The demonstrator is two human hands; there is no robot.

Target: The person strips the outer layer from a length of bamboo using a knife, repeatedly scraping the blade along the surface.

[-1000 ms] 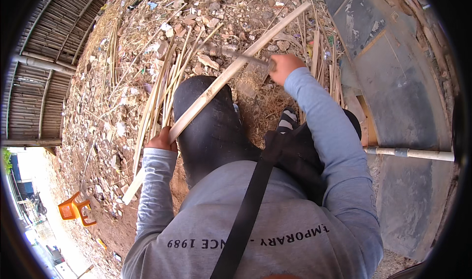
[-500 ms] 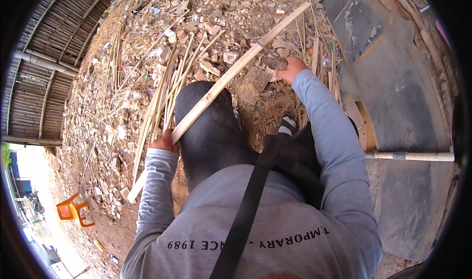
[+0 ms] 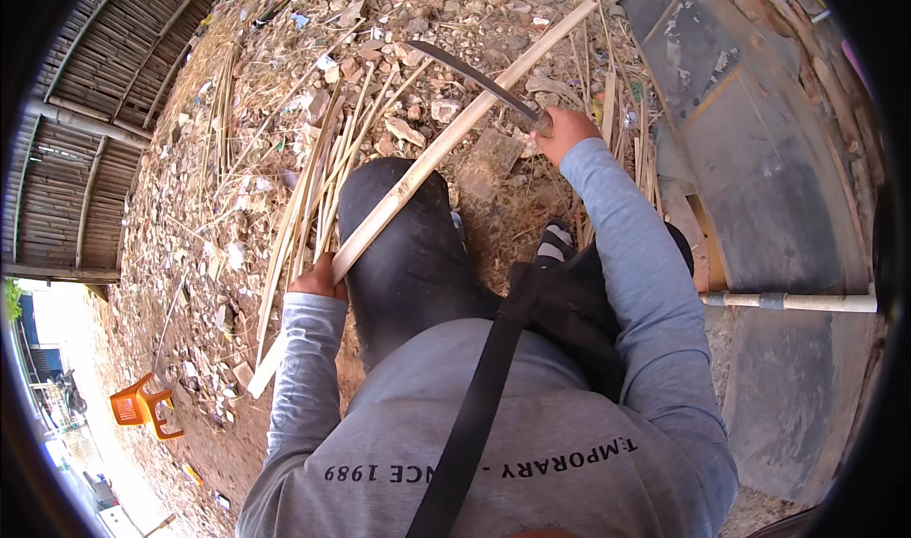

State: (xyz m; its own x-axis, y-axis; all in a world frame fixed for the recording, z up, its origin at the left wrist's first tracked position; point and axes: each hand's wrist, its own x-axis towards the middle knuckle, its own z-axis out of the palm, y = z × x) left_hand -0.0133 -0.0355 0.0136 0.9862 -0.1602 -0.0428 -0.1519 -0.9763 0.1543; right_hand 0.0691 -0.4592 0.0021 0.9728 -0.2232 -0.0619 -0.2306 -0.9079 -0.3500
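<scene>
Blade: half a second ago low by the strip; now we've raised the curved knife (image 3: 479, 81) toward 12 o'clock.
Right hand (image 3: 564, 132): fingers wrapped round the handle.
Left hand (image 3: 318, 280): we grip the bamboo strip (image 3: 455, 135), slanting toward 1 o'clock across our knee.

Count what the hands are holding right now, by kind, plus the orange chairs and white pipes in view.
Bamboo slat, in left hand: 1
Curved blade, in right hand: 1
Orange chair: 1
White pipe: 1
Total: 4
The loose strips on the ground are too tangled to count.
</scene>
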